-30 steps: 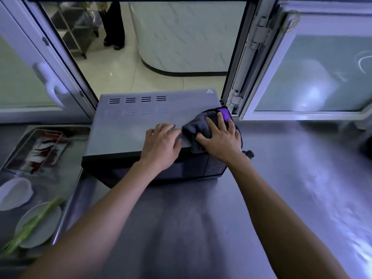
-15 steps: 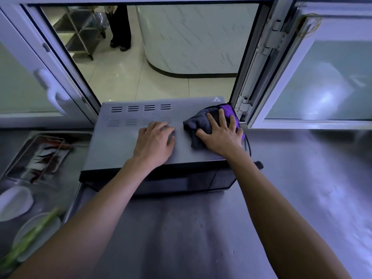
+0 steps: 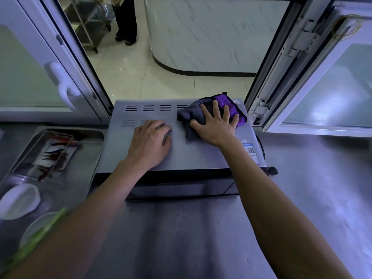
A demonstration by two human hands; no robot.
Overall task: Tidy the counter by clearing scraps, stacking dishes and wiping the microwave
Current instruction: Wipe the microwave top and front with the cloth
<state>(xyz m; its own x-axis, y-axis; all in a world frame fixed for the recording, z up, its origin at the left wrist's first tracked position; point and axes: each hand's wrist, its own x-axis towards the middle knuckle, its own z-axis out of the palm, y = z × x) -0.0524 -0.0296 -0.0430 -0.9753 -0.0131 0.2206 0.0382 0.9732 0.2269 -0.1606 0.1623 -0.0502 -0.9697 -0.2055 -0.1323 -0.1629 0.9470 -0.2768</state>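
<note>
Steel desk runs under an open serving window, with a tiled floor and a marbled white wall beyond. One microwave stands on the desk at the window's sill, seen from above; its dark front is mostly hidden under the top's edge and the two forearms. Someone stands in the far room, cut off by the upper edge so only dark trousers and shoes show.

One cloth, grey with a purple side, lies on the back right corner of the microwave's top. The right hand presses flat on it, fingers straight and spread; its grip is slack, nothing pinched. The cloth's middle is hidden beneath the palm. The left hand rests on the bare top just beside the cloth, fingers loosely bent and touching the metal, holding nothing; its fingertips cover part of the nearer row of vent slots.

A label with a small code sits on the microwave's right side, its print too small to read. A dark plug or knob pokes out by the right front corner; which it is cannot be told.

Left of the microwave, a sunken tray holds one smaller pan with dark red chillies, blurred. Two white dishes lie nearer, the lower one crossed by a green stalk and partly hidden by the left arm.
</note>
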